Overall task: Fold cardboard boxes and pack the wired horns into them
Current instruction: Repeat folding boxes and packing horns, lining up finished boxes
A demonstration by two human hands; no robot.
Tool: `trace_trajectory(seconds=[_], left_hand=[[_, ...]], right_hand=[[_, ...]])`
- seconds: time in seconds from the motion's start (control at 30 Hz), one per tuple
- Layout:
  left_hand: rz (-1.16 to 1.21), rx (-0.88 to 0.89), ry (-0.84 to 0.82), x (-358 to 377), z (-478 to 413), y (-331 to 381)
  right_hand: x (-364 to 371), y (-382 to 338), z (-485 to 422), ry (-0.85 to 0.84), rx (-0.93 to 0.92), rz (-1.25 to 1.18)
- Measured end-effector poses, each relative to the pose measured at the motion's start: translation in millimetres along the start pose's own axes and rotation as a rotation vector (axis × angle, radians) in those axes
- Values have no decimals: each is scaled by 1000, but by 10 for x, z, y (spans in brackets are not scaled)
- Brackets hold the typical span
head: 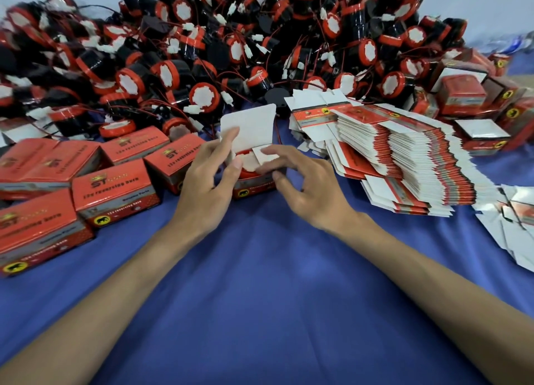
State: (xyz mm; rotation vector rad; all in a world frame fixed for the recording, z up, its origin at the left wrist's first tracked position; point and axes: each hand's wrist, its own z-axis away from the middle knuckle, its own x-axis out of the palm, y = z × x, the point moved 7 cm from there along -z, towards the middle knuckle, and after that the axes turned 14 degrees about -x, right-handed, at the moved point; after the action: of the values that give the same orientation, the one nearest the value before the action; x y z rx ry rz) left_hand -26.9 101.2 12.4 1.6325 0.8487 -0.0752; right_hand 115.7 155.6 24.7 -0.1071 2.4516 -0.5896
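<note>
A small red cardboard box (251,186) stands on the blue cloth at the centre, its white top lid (248,124) upright. A red-rimmed horn (249,162) sits inside it. My left hand (206,179) grips the box's left side, with the thumb over the left flap. My right hand (303,182) holds the right side, and its fingers press the small white side flap (263,153) down over the horn. A large heap of black and red wired horns (202,52) fills the back of the table.
Several closed red boxes (112,192) lie in rows at the left. A thick stack of flat unfolded boxes (404,159) lies at the right, with more loose flats (517,228) at the far right. Folded boxes (462,95) sit at the back right. Blue cloth (260,298) covers the near table.
</note>
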Motion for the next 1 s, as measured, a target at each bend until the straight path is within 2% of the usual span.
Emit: trace_trajectory(seconds=[0.27,0.33,0.5,0.6,0.73,0.87,1.0], left_hand=[[223,-80,-94,-7,-10,-28],[280,-93,-67,-42,-19,-32],[121,-97,-110,-4,-33,-34],[74,-69,-100,7,-29,-14],[209,-58,-38,13,6,-7],[359,33,12,-50,58,56],[291,-19,-32,-6,31,16]], right_hand=[[5,-91,24,-9,-149,15],[-12,-88,28,3,-142,3],[-46,-61,18,36,-104,-19],[-38,-98,11,21,-133,57],[-17,-65,5,4,-35,-11],[-10,-93,10,-30,-40,98],[-31,-59,-7,29,9,-33]])
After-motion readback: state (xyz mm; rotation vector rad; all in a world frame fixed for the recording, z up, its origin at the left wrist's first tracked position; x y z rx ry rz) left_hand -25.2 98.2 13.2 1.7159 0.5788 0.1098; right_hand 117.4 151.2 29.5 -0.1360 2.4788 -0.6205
